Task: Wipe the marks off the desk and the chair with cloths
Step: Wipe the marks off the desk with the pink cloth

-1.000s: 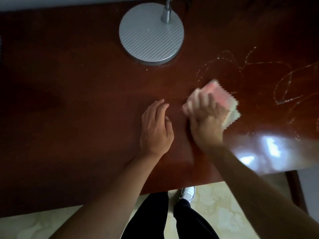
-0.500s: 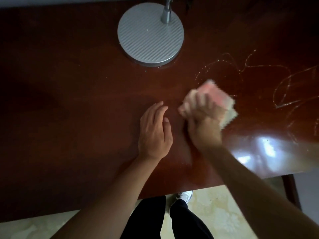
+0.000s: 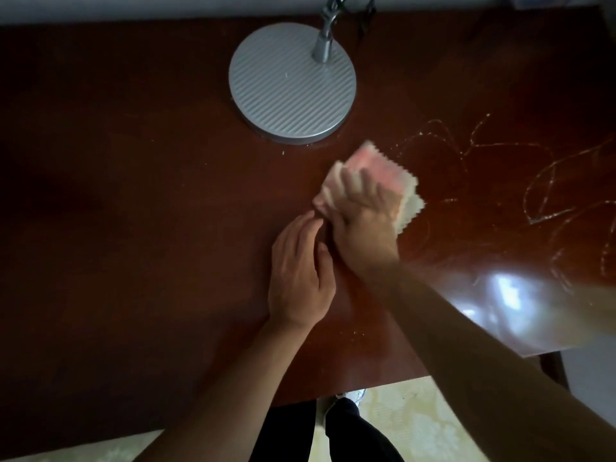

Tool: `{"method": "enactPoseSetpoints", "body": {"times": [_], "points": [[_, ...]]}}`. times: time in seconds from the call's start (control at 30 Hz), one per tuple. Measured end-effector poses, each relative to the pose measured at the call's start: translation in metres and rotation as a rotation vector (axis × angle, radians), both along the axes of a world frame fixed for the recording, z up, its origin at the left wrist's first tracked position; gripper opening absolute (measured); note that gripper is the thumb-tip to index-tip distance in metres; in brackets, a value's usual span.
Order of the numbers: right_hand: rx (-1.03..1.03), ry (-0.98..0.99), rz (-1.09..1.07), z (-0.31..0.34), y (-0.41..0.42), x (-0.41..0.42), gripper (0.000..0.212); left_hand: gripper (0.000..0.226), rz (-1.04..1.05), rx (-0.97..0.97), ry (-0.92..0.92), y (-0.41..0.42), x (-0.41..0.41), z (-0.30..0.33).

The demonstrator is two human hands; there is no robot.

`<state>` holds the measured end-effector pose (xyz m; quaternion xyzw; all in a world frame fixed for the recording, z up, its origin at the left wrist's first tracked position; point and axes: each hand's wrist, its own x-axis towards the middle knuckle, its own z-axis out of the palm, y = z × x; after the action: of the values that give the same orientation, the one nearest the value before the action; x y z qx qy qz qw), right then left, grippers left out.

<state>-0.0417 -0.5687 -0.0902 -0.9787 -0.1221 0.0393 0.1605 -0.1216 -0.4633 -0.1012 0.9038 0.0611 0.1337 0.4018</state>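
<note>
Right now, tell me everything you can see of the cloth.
The cloth is pink on top with a cream layer beneath, looks like soft fabric, folded into a pad with zigzag-cut edges. It lies flat on the dark red-brown desk, just in front of the lamp base. The right hand presses it down, fingers spread over it. It is motion-blurred.

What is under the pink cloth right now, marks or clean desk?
Cannot tell: the cloth lies flat on the desk with the right hand pressing on it, covering that patch. White marks show uncovered to its right.
</note>
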Motion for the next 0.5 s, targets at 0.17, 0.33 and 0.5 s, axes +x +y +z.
{"method": "enactPoseSetpoints", "body": {"times": [0.17, 0.33, 0.5], "points": [[-0.056, -0.057, 0.219, 0.004, -0.053, -0.04, 0.042, 0.032, 0.003, -0.004, 0.006, -0.001, 0.001, 0.001], [-0.099, 0.0, -0.142, 0.01, -0.096, 0.027, 0.041, 0.034, -0.028, 0.014, 0.051, -0.001, 0.0, 0.001], [-0.052, -0.041, -0.04, -0.001, -0.017, 0.038, 0.047, 0.035, -0.037, 0.023, 0.051, -0.001, 0.0, -0.001]]}}
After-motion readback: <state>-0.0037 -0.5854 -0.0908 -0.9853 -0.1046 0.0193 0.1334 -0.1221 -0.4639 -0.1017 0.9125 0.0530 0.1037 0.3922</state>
